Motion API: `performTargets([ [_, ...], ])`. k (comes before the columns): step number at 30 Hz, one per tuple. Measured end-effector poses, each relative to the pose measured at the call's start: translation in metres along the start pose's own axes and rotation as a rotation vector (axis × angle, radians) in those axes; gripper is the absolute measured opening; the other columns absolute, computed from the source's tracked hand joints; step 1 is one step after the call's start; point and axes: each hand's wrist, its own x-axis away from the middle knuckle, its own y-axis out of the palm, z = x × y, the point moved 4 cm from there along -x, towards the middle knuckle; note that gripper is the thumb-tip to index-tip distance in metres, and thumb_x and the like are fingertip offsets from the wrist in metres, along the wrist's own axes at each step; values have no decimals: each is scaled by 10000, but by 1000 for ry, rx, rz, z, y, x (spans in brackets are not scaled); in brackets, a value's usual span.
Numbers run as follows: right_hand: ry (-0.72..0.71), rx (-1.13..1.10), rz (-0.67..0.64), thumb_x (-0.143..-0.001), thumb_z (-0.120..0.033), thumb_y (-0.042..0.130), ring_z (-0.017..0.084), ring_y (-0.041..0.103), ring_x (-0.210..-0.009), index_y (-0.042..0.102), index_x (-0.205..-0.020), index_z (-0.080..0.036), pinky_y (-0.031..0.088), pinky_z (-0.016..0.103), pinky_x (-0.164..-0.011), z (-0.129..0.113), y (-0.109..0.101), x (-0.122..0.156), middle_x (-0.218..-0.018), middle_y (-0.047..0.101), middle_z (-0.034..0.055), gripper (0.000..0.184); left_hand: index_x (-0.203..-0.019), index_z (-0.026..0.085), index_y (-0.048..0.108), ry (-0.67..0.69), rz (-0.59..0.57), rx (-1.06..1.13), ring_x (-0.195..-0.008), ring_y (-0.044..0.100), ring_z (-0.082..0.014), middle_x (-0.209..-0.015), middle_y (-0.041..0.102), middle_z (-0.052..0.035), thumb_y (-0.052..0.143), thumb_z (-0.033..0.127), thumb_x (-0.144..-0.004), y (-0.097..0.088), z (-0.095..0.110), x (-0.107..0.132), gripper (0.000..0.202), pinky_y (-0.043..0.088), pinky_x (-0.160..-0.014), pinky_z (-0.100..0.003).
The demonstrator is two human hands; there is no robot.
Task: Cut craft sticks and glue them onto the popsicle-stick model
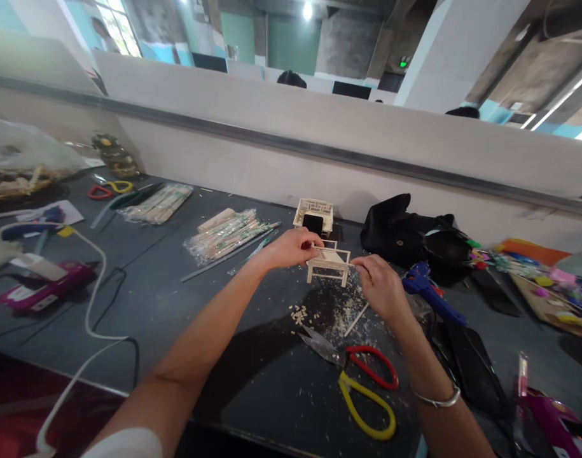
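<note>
Small wooden frame (329, 262) upright on its legs between the two hands, near mid-table, in front of a second wooden piece (314, 207) with a lattice back. Left hand (295, 247) pinches the frame's left end, thumb and finger closed on it. Right hand (382, 287) has its fingertips drawn in at the right corner — cannot tell whether they grip the frame, press a small part or only touch it. Hands apart, the frame spanning the gap.

Progress, by judgement: well on. Legs, lower rail, upper rails and a flat panel all show in place; the piece behind looks more complete. What remains on the held frame cannot be read at this size. Cut bits (299, 313), scattered crumbs and a loose stick (356, 320) suggest much trimming done; bagged sticks (233, 232) lie to the left.

Room: tightest behind, where the lattice piece stands close to the partition (252, 168). Right side crowded — blue glue gun (422, 283) just past the right hand, black bag (405, 232) beyond. Scissors (343, 360) lie toward the near edge, blades pointing at the bits. Widest stretch of tabletop (161, 286) runs from the left forearm to the white cable (90, 305).
</note>
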Motion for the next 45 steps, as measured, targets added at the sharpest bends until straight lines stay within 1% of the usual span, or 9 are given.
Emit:
performTargets([
  [6, 7, 17, 17, -938, -218, 412, 240, 648, -871, 685, -881, -229, 496, 353, -789, 0, 2, 0, -862, 701, 77, 280, -922, 168, 661, -20, 17, -26, -555, 591, -79, -815, 563, 0, 558, 222, -833, 0, 3, 0, 147, 513, -563, -215],
  [12, -9, 15, 32, -964, -253, 404, 221, 654, -844, 704, -924, -235, 499, 327, -757, 0, 2, 0, -883, 701, 74, 303, -940, 176, 670, 12, 23, -53, -538, 578, -61, -848, 568, -4, 540, 218, -851, 0, 2, 0, 164, 497, -560, -205],
  [17, 1, 11, 28, -963, -280, 429, 213, 655, -826, 712, -905, -235, 497, 313, -740, -1, 2, 0, -867, 695, 66, 292, -926, 170, 669, 41, 6, -70, -571, 573, -58, -888, 549, -19, 544, 228, -860, 3, 3, 0, 153, 490, -541, -185],
  [21, -2, -17, 34, -962, -269, 421, 213, 653, -818, 710, -884, -225, 501, 315, -752, -1, 3, 0, -861, 692, 70, 302, -926, 166, 667, 22, 2, -59, -595, 575, -66, -904, 528, -26, 542, 224, -862, 3, 3, 0, 151, 500, -535, -185],
  [28, 13, -56, 41, -955, -271, 426, 216, 651, -820, 719, -873, -231, 507, 317, -751, 1, 2, 0, -861, 690, 69, 307, -942, 174, 673, 39, -2, -38, -625, 584, -75, -899, 545, -25, 541, 231, -867, 2, 1, 0, 163, 494, -542, -176],
  [33, 31, -48, 50, -956, -279, 427, 217, 656, -813, 726, -882, -239, 505, 314, -732, 0, 1, 1, -863, 691, 68, 311, -955, 168, 672, 15, -12, -35, -608, 589, -75, -921, 551, -36, 538, 217, -858, 2, 1, 0, 173, 499, -549, -192],
  [39, 28, -41, 49, -963, -282, 431, 211, 658, -806, 726, -870, -243, 499, 303, -705, 1, 2, 1, -859, 688, 63, 311, -949, 168, 662, 1, -13, -45, -616, 590, -82, -941, 551, -43, 531, 244, -860, 2, 1, 0, 176, 514, -567, -212],
  [45, 26, -43, 55, -965, -282, 421, 214, 660, -800, 724, -863, -237, 494, 311, -721, -1, 2, 1, -851, 688, 64, 323, -935, 172, 672, 14, 1, -86, -622, 588, -92, -926, 573, -44, 531, 237, -847, 2, 3, 0, 179, 483, -574, -221],
])
